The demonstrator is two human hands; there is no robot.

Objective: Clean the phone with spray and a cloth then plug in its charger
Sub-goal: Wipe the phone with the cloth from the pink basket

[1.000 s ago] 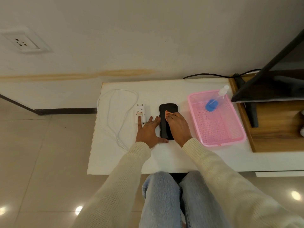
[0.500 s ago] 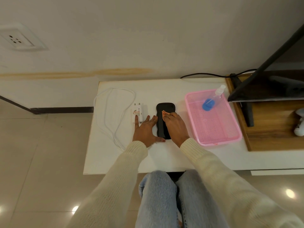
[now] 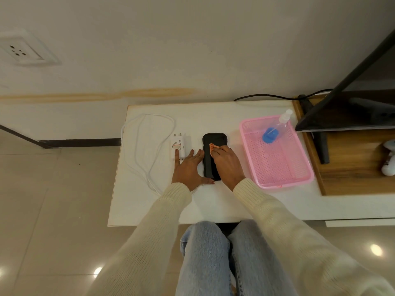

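Wiping: I am seeing the right hand [image 3: 227,162] pinching the cloth [image 3: 212,146] on the phone [image 3: 208,159], long axis pointing away, while the left hand [image 3: 188,167], flat and spread, is bracing beside it, nearer the charger [image 3: 179,145].

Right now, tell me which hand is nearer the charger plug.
Left. The left hand lies flat, one fingertip touching the charger plug; the right hand rests on the phone, farther right.
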